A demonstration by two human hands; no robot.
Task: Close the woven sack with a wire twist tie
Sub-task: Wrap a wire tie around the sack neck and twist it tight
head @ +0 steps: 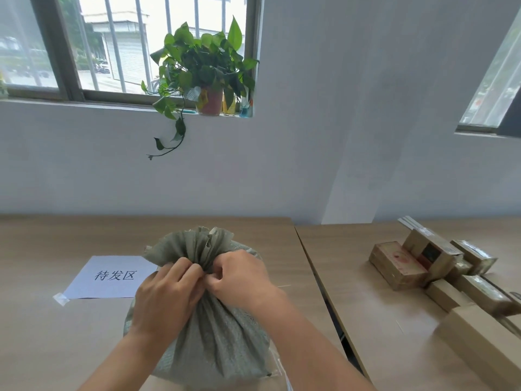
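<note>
A grey-green woven sack (222,342) stands full on the wooden table (42,320) in front of me. Its mouth is gathered into a neck, with the loose top (197,244) fanning out above. My left hand (166,297) and my right hand (242,277) both pinch the neck from either side, fingertips meeting at its front. The wire twist tie is too small to make out between the fingers; a thin pale strand (283,286) pokes out to the right of my right hand.
A white paper sign (110,277) with printed characters is taped to the table left of the sack. A second table (366,320) on the right carries several taped cardboard parcels (400,263). A potted plant (203,74) sits on the windowsill behind.
</note>
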